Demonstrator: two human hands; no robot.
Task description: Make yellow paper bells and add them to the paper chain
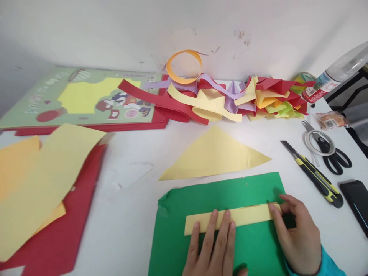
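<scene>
A folded yellow paper strip (250, 215) lies across a green sheet (201, 197) in front of me. My left hand (211, 245) rests on the strip with its fingers stretched out, pressing its left half and middle. At the strip's right end my right hand (300, 230) pinches the paper between thumb and fingers. Just beyond the green sheet lies a yellow paper triangle (215, 155), touched by neither hand. The green sheet's far left corner is curled.
Red, yellow and purple paper loops and folded shapes (208, 103) line the wall. At right lie a utility knife (313, 174), scissors (336, 157), a tape roll (307, 142), a black phone (356, 203) and a plastic bottle (324, 84). Loose paper sheets (54, 176) cover the left side.
</scene>
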